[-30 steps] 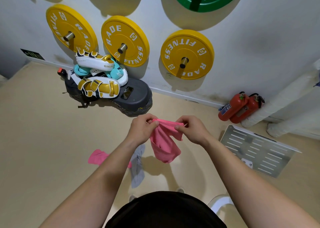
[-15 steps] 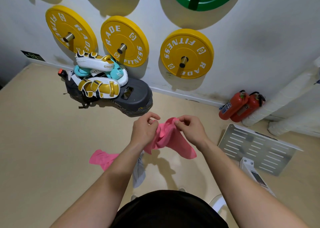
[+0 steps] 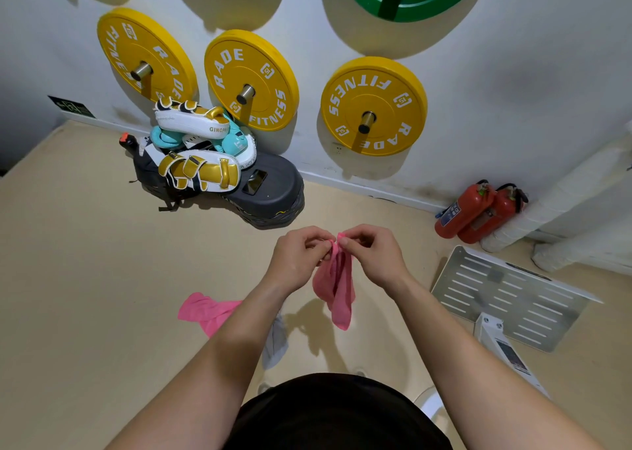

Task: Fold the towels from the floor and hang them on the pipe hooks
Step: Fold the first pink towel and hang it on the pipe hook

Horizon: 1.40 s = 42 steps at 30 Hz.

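Floor (image 3: 85, 278), beige and bare, spreads wide to the left of the held pink towel (image 3: 337, 289); that stretch is open as far as the wall edge. Up and left of the towel, a pile of boxing pads (image 3: 195, 148) sits on a dark base against the wall, under three yellow weight plates (image 3: 251, 80) on pegs. A second pink towel (image 3: 207, 311) lies on the floor down-left of the held one, partly behind the left forearm. A grey cloth (image 3: 275, 343) lies just beside it, also partly hidden by that arm.

Left hand (image 3: 297, 259) is closed in a pinch on the top edge of the held towel. Right hand (image 3: 374, 254) pinches the same top edge, fingertips nearly touching the left's. The towel hangs bunched and narrow below both hands, its lower end clear of the floor.

Right of the towel, a slotted metal plate (image 3: 506, 299) lies flat. Two red fire extinguishers (image 3: 478, 210) lean at the wall edge above it, beside wrapped white pipes (image 3: 564, 196).
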{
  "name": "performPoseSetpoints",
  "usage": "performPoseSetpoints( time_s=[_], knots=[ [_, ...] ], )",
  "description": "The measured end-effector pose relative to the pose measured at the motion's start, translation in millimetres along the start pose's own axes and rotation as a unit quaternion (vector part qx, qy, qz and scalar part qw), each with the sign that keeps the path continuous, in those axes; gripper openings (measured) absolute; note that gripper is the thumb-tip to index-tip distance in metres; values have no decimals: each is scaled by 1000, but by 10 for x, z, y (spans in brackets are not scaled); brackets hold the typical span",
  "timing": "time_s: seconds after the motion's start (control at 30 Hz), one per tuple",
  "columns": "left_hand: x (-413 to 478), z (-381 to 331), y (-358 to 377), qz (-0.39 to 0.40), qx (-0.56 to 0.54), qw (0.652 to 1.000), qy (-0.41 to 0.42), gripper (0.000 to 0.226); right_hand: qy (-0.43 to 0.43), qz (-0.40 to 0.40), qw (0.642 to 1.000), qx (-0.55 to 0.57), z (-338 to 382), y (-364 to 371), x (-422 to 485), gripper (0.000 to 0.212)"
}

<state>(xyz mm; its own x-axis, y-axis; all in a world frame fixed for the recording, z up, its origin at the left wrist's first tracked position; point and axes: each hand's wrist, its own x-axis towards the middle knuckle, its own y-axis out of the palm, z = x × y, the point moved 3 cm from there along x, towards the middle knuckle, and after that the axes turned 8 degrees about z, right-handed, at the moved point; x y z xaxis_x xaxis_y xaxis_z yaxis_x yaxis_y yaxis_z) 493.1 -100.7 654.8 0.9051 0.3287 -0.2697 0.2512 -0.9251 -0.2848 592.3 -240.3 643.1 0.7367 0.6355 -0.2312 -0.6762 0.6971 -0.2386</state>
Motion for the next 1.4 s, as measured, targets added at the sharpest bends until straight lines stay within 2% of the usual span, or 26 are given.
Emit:
performPoseSetpoints(
  time_s=[0.1, 0.2, 0.67, 0.9, 1.07, 1.23, 1.4],
  knots=[
    [6, -13, -33, -31, 91, 993, 62, 16, -12, 5, 1000, -4, 32, 30, 1, 8],
    [-2, -34, -66, -56, 115, 987, 96, 18, -18, 14, 1000, -8, 72, 68, -3, 11],
    [0, -74, -172, -86, 66, 992, 57, 7, -20, 46, 999, 9, 234, 155, -12, 15],
    [48, -70, -226, -64, 34, 997, 40, 5, -47, 78, 996, -14, 264, 122, 31, 5],
    [80, -55, -247, -38, -13, 998, 41, 17, -59, 98, 992, -49, 345, 58, 123, 10],
    [128, -84, -279, -16, 41, 998, 47, 25, -95, 147, 980, -97, 597, -20, 193, 16],
    [218, 59, -398, -41, 113, 992, 43, 10, -104, 168, 968, -155, 794, -167, 280, 20]
  ],
)
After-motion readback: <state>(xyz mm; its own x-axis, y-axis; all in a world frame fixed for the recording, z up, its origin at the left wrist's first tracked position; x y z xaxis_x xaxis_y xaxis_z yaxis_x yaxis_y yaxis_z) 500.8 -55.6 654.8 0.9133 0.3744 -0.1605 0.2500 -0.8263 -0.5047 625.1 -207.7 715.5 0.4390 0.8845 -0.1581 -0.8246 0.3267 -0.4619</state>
